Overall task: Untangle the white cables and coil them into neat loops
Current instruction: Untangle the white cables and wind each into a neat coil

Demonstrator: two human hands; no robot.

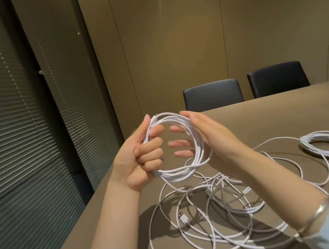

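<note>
White cable coil (pixel 178 143) — several thin turns gathered into a round loop — held upright above the table (pixel 280 116). Left hand (pixel 140 157) grips the loop's left side, fingers curled round the strands. Right hand (pixel 207 138) lies flat against the right side, fingers straight and passing behind the turns. Below, loose tangled cable (pixel 215 206) sprawls on the tabletop, one plug (pixel 183 218) visible. A finished coil (pixel 328 145) rests at far right, partly cut off by the frame edge. The held coil's free end — cannot be traced.
</note>
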